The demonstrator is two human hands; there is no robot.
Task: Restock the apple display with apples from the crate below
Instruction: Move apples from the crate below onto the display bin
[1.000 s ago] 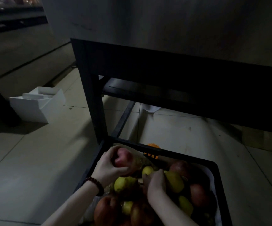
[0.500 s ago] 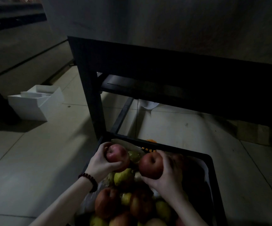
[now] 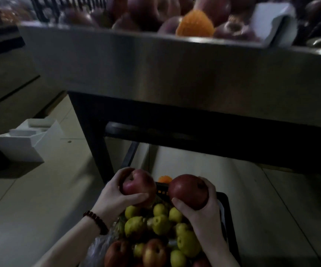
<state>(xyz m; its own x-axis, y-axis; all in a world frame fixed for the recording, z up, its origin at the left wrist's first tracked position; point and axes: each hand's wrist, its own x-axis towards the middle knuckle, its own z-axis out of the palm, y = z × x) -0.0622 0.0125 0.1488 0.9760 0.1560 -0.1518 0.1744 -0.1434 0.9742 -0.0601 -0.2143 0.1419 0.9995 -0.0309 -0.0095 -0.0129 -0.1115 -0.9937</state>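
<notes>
At the bottom centre of the frame a black crate (image 3: 230, 226) sits on the floor, filled with small yellow-green fruit (image 3: 161, 224) in the middle and several red apples (image 3: 153, 253) toward the lower edge; a bit of clear plastic wrap (image 3: 98, 247) shows at its left side. Just above the crate, the left hand (image 3: 113, 197) has its fingers wrapped around a red apple (image 3: 138, 185), and a dark bead bracelet (image 3: 96, 220) circles that wrist. Beside it, the right hand (image 3: 205, 211) is closed around a darker red apple (image 3: 188, 191) — thumb below, fingers curled over the far side. The two held apples are near each other but apart.

Across the top of the frame runs the metal display bin (image 3: 155, 64), heaped with dark red apples (image 3: 142, 10); an orange foam net (image 3: 195, 24) and a white card (image 3: 271, 22) sit among them. At the left — on the floor — stands an open white box (image 3: 26, 143).
</notes>
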